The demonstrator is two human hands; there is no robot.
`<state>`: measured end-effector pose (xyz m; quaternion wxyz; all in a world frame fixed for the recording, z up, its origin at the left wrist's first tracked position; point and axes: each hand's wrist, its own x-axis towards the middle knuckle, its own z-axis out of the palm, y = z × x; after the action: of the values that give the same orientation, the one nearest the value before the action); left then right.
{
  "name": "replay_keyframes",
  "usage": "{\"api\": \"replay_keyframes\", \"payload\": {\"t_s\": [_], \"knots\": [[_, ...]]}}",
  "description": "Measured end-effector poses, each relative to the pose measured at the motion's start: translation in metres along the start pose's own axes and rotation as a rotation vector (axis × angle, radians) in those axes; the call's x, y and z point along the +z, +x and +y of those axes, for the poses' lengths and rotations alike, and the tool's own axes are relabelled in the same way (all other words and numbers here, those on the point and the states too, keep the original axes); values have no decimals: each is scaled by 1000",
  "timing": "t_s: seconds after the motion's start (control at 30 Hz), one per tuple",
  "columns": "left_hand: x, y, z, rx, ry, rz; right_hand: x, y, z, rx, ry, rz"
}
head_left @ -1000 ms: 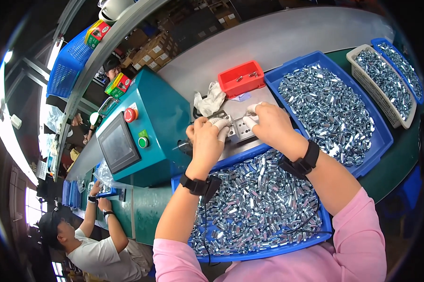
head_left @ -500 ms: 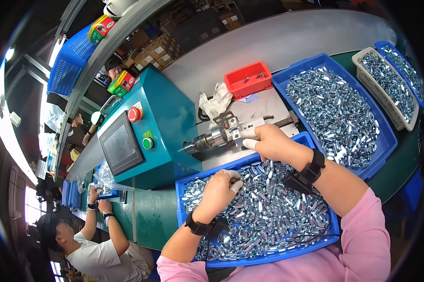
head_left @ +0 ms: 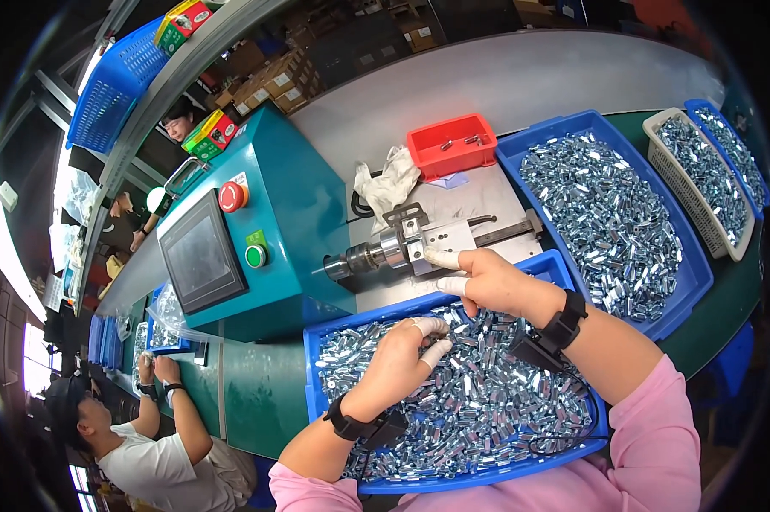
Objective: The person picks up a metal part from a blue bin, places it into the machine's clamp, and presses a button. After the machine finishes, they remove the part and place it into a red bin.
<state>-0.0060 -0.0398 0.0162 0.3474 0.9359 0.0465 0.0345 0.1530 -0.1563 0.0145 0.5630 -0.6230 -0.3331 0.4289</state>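
Workbench station, grey top beside a teal control cabinet (head_left: 265,247). Left hand (head_left: 398,367), fingers curled down into the near blue plastic bin (head_left: 316,375) of small silvery metal parts (head_left: 479,410), apparently picking one; whether it has one cannot be told. Right hand (head_left: 491,282), taped fingertips resting against the grey metal chuck fixture (head_left: 402,247), holding nothing visible. Progress, judged: near bin heaped full, so much is left. Count: three blue bins of parts, one white mesh basket (head_left: 658,141), one red tray (head_left: 453,145) holding a few pieces, one white rag (head_left: 385,183), two wrist bands.
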Motion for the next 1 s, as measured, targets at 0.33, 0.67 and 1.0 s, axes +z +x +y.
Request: {"api": "replay_keyframes", "payload": {"t_s": [0.33,0.67,1.0], "knots": [[0,0,4,-23,-19,1,1,0,2,-28,-95,16],[-13,-8,-8,-19,-54,178,-13,5,-14,-70,-246,282],[-7,-1,-43,21,-100,307,9,19,-39,-52,-898,462]]}}
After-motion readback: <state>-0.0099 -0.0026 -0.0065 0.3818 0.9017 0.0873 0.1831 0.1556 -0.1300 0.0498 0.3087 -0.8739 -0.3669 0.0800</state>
